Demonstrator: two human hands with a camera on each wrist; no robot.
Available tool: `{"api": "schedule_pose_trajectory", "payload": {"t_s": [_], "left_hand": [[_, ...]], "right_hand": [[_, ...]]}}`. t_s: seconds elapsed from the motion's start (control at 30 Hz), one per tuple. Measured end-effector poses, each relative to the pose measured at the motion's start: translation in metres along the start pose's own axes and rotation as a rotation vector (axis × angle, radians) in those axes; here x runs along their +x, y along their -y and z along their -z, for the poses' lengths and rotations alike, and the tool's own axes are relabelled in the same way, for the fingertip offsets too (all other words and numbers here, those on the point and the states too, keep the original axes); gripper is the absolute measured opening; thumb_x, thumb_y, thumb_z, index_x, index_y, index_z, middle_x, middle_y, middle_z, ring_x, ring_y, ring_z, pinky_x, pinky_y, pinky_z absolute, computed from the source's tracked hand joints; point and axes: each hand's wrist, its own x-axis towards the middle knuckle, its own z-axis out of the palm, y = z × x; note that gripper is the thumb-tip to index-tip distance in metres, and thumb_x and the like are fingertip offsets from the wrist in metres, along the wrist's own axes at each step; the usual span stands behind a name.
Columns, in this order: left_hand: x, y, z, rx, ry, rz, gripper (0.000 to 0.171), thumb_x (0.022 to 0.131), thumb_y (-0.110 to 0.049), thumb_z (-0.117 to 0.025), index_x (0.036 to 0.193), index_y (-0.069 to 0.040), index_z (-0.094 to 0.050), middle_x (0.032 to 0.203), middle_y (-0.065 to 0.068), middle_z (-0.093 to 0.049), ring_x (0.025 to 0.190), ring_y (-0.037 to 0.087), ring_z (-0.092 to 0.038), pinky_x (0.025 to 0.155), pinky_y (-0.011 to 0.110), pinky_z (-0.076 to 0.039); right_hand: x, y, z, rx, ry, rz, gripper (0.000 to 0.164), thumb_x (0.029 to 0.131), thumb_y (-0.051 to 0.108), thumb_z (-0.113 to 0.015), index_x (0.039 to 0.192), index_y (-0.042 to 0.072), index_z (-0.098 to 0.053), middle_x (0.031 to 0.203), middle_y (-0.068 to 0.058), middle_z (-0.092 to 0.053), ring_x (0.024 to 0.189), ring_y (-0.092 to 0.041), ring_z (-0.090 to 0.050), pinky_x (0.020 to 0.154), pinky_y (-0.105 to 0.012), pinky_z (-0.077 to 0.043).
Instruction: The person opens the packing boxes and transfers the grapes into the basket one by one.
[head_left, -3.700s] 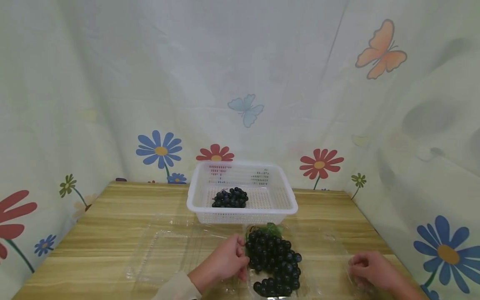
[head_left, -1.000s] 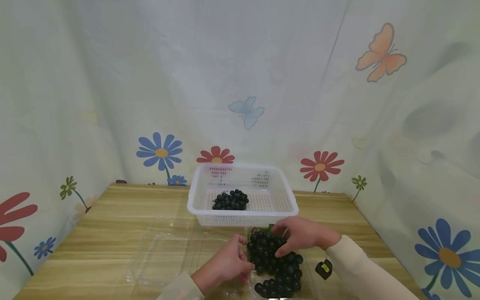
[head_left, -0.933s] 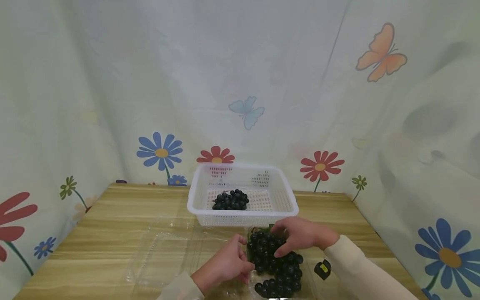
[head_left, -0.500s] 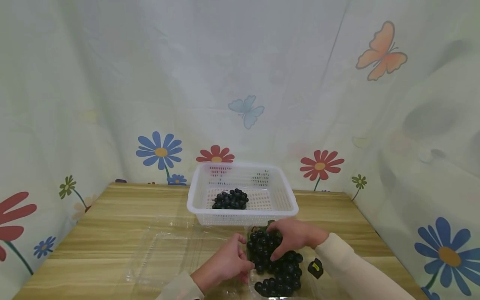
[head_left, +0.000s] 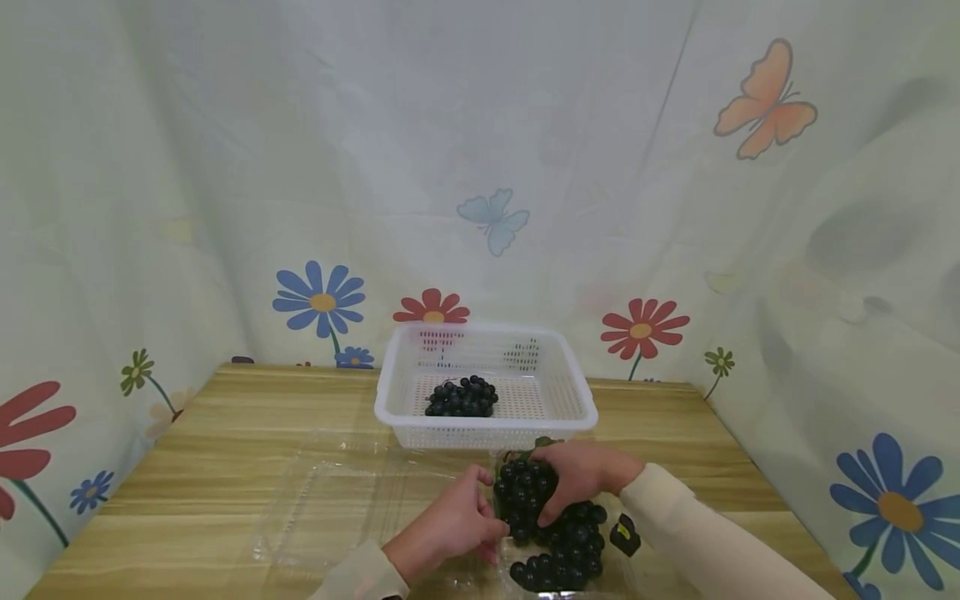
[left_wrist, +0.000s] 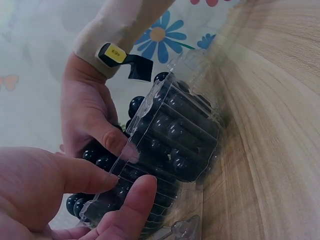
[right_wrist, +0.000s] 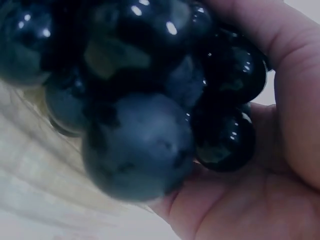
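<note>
Dark grapes fill a clear plastic box (head_left: pixel 519 553) at the front of the table. My left hand (head_left: pixel 453 523) pinches the left wall of this box; in the left wrist view the thumb and a finger (left_wrist: pixel 137 200) press on the ribbed plastic. Over the upper part of the box, my right hand (head_left: pixel 581 475) grips a bunch of grapes (head_left: pixel 519 492), with a green leaf (head_left: pixel 546 440) just behind it. In the right wrist view, grapes (right_wrist: pixel 140 145) lie against the palm and thumb. More grapes (head_left: pixel 562 560) lie lower in the box. The right fingertips are partly hidden.
A white perforated basket (head_left: pixel 487 422) stands behind the box, with a smaller bunch of dark grapes (head_left: pixel 461 398) inside. Thin clear plastic packaging (head_left: pixel 322 508) lies on the wooden table (head_left: pixel 202 467) to the left. A patterned curtain (head_left: pixel 480 150) borders the table.
My right hand came from the clear plastic at the far right to the grapes. Over the last second it shifted slightly left and closed around the bunch. My left hand stayed at the box.
</note>
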Motion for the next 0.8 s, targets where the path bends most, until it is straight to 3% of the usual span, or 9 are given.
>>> {"api": "schedule_pose_trajectory", "payload": {"t_s": [0.3, 0.8], "left_hand": [[-0.001, -0.002, 0.0, -0.013, 0.0, 0.018, 0.062, 0.083, 0.008, -0.074, 0.131, 0.002, -0.036, 0.08, 0.014, -0.062, 0.05, 0.017, -0.064, 0.053, 0.034, -0.06], [0.0, 0.0, -0.001, -0.014, -0.017, 0.032, 0.06, 0.085, 0.008, -0.073, 0.133, 0.001, -0.037, 0.083, 0.014, -0.06, 0.05, 0.018, -0.064, 0.052, 0.036, -0.061]], "right_hand": [[0.008, 0.0, -0.002, 0.103, 0.052, -0.021, 0.066, 0.07, 0.034, -0.093, 0.125, 0.025, -0.058, 0.117, 0.007, -0.065, 0.11, -0.015, -0.063, 0.104, -0.048, -0.054], [0.014, 0.004, -0.006, 0.143, 0.089, -0.093, 0.066, 0.069, 0.026, -0.095, 0.123, 0.019, -0.057, 0.118, 0.0, -0.065, 0.113, -0.022, -0.063, 0.107, -0.055, -0.051]]}}
